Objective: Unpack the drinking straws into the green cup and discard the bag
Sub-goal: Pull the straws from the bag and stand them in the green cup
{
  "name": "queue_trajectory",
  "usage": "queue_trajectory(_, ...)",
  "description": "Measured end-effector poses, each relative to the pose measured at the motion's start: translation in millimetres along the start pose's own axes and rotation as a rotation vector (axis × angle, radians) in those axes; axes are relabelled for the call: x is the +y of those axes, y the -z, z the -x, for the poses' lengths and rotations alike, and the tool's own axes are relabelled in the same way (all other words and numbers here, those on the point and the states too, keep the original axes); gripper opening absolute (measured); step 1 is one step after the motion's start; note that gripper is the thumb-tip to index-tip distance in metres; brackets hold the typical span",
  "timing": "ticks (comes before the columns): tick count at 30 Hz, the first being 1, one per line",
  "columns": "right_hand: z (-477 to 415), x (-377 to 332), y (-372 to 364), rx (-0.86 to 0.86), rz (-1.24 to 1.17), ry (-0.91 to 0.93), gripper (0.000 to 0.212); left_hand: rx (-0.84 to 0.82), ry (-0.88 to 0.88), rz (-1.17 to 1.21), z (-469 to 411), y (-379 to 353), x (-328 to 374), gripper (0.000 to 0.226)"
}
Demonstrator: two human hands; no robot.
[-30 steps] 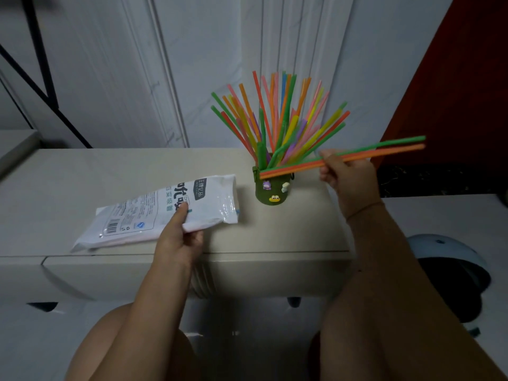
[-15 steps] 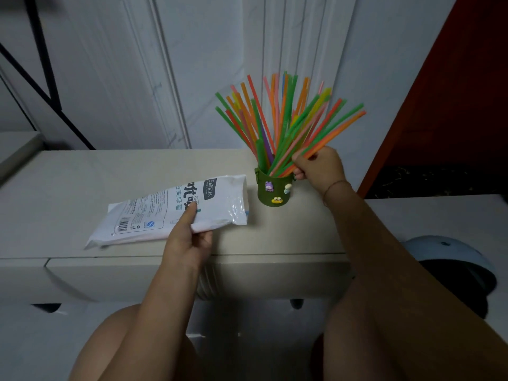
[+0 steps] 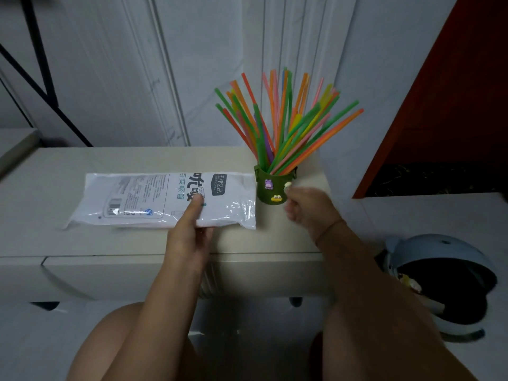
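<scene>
A dark green cup (image 3: 272, 185) with small cartoon stickers stands on the white cabinet top (image 3: 137, 240). Several coloured straws (image 3: 286, 119) fan out of it. A white and clear plastic bag (image 3: 154, 199) with printed text lies flat to the cup's left, its right end close to the cup. My left hand (image 3: 189, 232) holds the bag's near edge, thumb pressed on top. My right hand (image 3: 308, 210) hovers just right of the cup and below its rim, fingers loosely curled and blurred, with nothing in it.
A light blue round bin (image 3: 439, 281) with a dark opening sits on the floor at the lower right. A dark red panel (image 3: 453, 92) rises on the right. White panelled wall (image 3: 123, 64) stands behind the cabinet. My knees are below the cabinet front.
My right hand carried two straws into the cup, let go of them and drew back down beside the cup. The left hand has kept hold of the bag.
</scene>
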State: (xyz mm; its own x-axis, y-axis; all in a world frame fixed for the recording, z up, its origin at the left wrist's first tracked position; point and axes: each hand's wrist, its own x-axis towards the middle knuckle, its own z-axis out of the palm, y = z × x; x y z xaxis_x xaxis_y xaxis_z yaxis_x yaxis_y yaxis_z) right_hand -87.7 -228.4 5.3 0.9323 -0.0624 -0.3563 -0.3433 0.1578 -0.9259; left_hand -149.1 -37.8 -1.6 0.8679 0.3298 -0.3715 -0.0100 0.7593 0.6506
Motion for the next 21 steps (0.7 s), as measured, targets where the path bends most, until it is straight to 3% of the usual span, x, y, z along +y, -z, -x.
queue_trajectory(3, 19, 22, -16, -0.208, -0.327, -0.36, 0.023, -0.034, -0.104, -0.127, 10, 1, -2, 0.033)
queue_trajectory(5, 22, 31, -25, -0.288, -0.448, -0.469, 0.031, -0.041, -0.165, -0.229, 17, 1, -3, 0.039)
queue_trajectory(9, 22, 32, -39, -0.295, -0.465, -0.504, 0.025, -0.065, -0.258, -0.365, 26, -1, -3, 0.052)
queue_trajectory(15, 21, 34, -43, -0.261, -0.482, -0.522, 0.022, -0.096, -0.321, -0.484, 27, -1, 2, 0.048)
queue_trajectory(21, 24, 31, -37, -0.252, -0.43, -0.496, 0.016, -0.052, -0.25, -0.302, 16, 4, 10, 0.044)
